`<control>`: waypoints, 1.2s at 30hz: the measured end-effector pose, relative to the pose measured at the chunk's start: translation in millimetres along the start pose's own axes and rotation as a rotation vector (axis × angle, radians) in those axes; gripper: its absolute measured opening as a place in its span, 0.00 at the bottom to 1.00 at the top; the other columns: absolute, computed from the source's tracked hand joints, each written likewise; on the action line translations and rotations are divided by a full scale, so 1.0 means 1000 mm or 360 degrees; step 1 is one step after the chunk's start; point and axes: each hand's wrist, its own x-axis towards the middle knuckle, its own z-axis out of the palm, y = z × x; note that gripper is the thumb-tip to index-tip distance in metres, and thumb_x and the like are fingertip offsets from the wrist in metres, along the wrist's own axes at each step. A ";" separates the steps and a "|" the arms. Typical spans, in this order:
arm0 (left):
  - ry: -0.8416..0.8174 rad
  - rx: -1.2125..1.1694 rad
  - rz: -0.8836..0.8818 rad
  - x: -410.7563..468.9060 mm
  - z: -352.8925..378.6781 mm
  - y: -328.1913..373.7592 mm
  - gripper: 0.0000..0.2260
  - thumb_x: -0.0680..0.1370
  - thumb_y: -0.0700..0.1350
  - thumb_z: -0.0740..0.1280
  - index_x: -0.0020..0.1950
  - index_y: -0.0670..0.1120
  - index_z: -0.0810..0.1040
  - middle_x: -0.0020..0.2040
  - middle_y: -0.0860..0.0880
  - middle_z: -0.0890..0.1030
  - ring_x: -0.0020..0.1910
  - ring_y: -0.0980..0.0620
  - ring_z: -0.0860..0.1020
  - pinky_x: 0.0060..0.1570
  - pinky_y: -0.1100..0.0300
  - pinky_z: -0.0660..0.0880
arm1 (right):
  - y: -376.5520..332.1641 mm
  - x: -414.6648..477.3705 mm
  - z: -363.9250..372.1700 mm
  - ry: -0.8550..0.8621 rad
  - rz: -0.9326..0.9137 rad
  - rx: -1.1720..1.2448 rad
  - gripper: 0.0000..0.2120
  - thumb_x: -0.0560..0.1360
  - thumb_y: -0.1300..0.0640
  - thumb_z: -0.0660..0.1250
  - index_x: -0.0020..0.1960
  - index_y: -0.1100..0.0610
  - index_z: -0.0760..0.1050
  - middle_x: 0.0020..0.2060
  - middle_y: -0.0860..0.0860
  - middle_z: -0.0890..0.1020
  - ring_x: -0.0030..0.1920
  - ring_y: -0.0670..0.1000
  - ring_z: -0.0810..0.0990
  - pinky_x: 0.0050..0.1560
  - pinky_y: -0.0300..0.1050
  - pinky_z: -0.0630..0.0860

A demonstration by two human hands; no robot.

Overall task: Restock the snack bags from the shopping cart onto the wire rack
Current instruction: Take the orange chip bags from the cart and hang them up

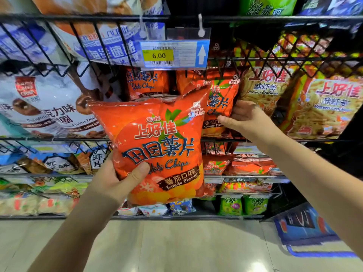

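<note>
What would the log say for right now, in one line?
step: shelving chips | left hand: grips orange bag | right hand: holds racked bag | rack: orange bag not yet in

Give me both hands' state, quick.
Left hand: grips the front tomato chips bag.
Right hand: pinches the rear tomato chips bag.

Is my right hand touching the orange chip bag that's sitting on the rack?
Touching. The head view shows the right hand gripping the racked orange chip bag at its right edge, with the thumb pressed across its front.
</note>
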 end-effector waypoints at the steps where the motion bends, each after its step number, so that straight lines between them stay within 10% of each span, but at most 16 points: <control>1: -0.0056 -0.0077 0.0036 -0.005 0.009 0.013 0.43 0.52 0.75 0.79 0.63 0.56 0.77 0.54 0.54 0.87 0.52 0.56 0.86 0.44 0.65 0.81 | -0.001 -0.005 -0.001 0.0009 -0.0009 -0.0021 0.48 0.67 0.45 0.81 0.79 0.58 0.63 0.67 0.49 0.79 0.66 0.46 0.79 0.65 0.41 0.77; 6: -0.0058 -0.0100 -0.0050 -0.005 0.008 0.030 0.22 0.68 0.55 0.74 0.61 0.57 0.76 0.51 0.59 0.87 0.49 0.60 0.85 0.40 0.68 0.81 | -0.019 -0.048 0.000 -0.0016 -0.0154 -0.0125 0.39 0.67 0.39 0.78 0.73 0.48 0.69 0.66 0.47 0.79 0.66 0.46 0.78 0.70 0.50 0.75; 14: -0.0133 0.0055 -0.0021 -0.003 -0.002 0.047 0.26 0.69 0.58 0.72 0.67 0.59 0.73 0.56 0.59 0.86 0.55 0.60 0.84 0.53 0.60 0.80 | -0.063 -0.110 0.041 -0.0594 -0.0307 0.0013 0.45 0.66 0.45 0.79 0.77 0.48 0.63 0.68 0.41 0.78 0.69 0.41 0.76 0.70 0.42 0.73; 26: -0.0097 0.0193 0.0324 0.043 -0.026 0.054 0.30 0.71 0.49 0.77 0.70 0.57 0.70 0.59 0.62 0.84 0.60 0.62 0.81 0.58 0.65 0.78 | -0.080 -0.086 0.098 -0.0138 -0.0547 -0.0019 0.31 0.70 0.49 0.79 0.67 0.42 0.66 0.56 0.29 0.80 0.59 0.33 0.79 0.56 0.28 0.74; 32: -0.0018 0.0337 0.0390 0.061 -0.029 0.042 0.37 0.66 0.49 0.82 0.72 0.56 0.71 0.61 0.64 0.82 0.61 0.67 0.78 0.61 0.72 0.73 | -0.069 -0.061 0.112 -0.0007 -0.0507 -0.0176 0.31 0.65 0.41 0.80 0.61 0.38 0.67 0.56 0.35 0.82 0.61 0.44 0.81 0.66 0.53 0.77; 36: 0.0031 0.0395 0.0358 0.068 -0.032 0.032 0.33 0.70 0.47 0.80 0.72 0.56 0.70 0.58 0.69 0.81 0.60 0.70 0.78 0.59 0.74 0.73 | -0.065 -0.050 0.121 0.0014 -0.0499 -0.0303 0.30 0.70 0.51 0.81 0.63 0.45 0.65 0.55 0.36 0.80 0.59 0.44 0.80 0.62 0.38 0.75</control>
